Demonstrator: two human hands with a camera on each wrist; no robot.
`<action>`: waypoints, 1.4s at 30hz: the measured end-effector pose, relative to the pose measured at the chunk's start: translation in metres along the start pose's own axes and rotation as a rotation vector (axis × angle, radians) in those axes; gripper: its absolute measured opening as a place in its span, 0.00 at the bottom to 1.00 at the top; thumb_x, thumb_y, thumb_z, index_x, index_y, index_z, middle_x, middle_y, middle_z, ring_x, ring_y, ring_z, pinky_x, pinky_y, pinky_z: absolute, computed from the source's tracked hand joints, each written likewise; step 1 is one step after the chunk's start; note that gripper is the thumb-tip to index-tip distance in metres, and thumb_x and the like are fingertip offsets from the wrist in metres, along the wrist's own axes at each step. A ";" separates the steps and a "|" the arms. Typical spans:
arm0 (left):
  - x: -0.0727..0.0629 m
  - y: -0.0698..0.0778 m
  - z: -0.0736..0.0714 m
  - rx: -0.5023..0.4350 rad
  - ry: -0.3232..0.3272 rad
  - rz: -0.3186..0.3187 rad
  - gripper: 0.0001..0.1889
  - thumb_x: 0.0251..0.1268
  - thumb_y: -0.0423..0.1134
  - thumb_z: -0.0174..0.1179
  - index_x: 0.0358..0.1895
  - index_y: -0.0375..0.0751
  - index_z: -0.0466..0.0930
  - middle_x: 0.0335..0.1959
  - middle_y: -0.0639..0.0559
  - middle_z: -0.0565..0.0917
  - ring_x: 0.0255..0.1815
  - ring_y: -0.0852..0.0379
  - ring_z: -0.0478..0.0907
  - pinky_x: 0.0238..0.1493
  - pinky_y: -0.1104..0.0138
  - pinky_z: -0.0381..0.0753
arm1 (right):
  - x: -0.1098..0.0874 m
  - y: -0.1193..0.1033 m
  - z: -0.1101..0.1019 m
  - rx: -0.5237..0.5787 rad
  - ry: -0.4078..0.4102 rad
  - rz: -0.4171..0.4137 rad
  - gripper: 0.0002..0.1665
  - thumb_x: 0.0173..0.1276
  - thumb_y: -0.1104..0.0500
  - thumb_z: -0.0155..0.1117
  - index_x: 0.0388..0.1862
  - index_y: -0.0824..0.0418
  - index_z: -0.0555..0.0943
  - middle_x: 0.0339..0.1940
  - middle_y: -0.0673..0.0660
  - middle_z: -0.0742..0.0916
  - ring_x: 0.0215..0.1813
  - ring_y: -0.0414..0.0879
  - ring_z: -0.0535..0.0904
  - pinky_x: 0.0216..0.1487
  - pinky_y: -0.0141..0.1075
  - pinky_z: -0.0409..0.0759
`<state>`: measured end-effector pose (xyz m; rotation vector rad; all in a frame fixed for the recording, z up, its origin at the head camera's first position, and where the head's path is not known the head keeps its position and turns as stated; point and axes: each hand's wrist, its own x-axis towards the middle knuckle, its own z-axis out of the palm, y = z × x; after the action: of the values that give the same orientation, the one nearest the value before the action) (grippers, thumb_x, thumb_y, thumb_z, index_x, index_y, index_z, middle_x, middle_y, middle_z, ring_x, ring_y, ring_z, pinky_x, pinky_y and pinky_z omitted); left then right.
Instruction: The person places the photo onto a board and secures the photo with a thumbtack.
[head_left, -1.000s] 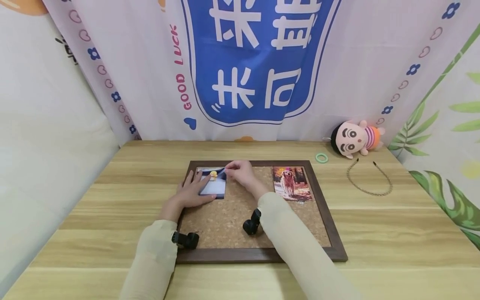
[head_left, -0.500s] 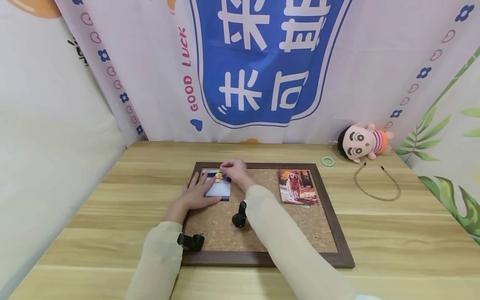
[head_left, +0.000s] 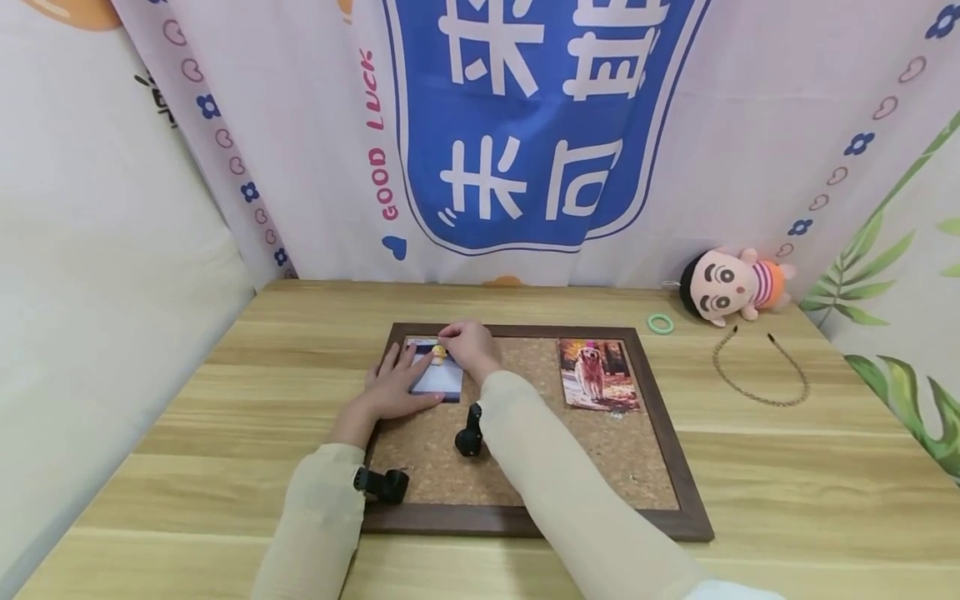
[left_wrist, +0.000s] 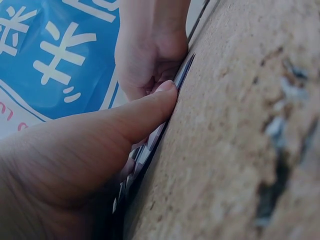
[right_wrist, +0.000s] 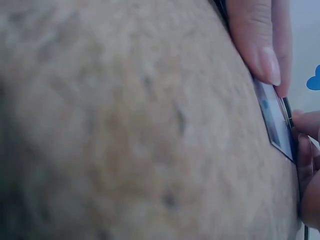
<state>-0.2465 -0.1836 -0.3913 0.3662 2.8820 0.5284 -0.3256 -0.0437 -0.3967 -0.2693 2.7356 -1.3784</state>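
Observation:
A photo (head_left: 437,386) with a small yellow cartoon figure lies at the upper left of a cork board (head_left: 525,442) in a dark brown frame. My left hand (head_left: 393,387) rests spread on it, the thumb (left_wrist: 150,107) pressing near the lower edge in the left wrist view. At the photo's top edge, my right hand (head_left: 471,346) has curled fingers and thumb pinching something tiny. The right wrist view shows a thin gold-coloured pin (right_wrist: 287,120) between its fingertips and the photo; the pin's head is hidden by the fingers.
A dog photo (head_left: 596,375) is on the board's upper right. Beyond the board, a green ring (head_left: 660,324), a plush doll (head_left: 735,286) and a thin braided band (head_left: 761,400) lie on the wooden table (head_left: 187,433). A printed cloth hangs behind.
The photo's top right corner, lifted a second ago, now lies flatter. My right hand has shifted slightly left along the top edge. The left hand stays on the photo.

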 end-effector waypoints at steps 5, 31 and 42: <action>0.000 0.000 0.000 0.000 -0.007 0.001 0.41 0.53 0.64 0.47 0.67 0.47 0.49 0.67 0.40 0.40 0.64 0.41 0.28 0.53 0.39 0.37 | 0.000 -0.001 0.000 -0.066 -0.004 0.046 0.07 0.58 0.52 0.59 0.33 0.50 0.83 0.34 0.43 0.82 0.38 0.38 0.74 0.37 0.33 0.70; -0.001 -0.001 -0.001 0.004 0.001 -0.004 0.41 0.53 0.64 0.48 0.66 0.46 0.49 0.67 0.39 0.41 0.64 0.40 0.29 0.52 0.38 0.38 | -0.002 -0.008 0.005 -0.209 -0.007 0.007 0.07 0.59 0.53 0.57 0.27 0.50 0.82 0.29 0.44 0.81 0.30 0.39 0.73 0.28 0.32 0.68; 0.003 -0.002 0.001 0.012 0.011 0.003 0.41 0.52 0.65 0.47 0.66 0.47 0.50 0.67 0.40 0.42 0.64 0.40 0.29 0.51 0.38 0.39 | -0.001 -0.009 0.005 -0.246 0.012 -0.015 0.06 0.57 0.57 0.58 0.25 0.52 0.82 0.25 0.45 0.80 0.28 0.40 0.72 0.28 0.31 0.68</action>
<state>-0.2495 -0.1844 -0.3933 0.3704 2.8968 0.5157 -0.3232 -0.0523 -0.3926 -0.2964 2.9181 -1.0474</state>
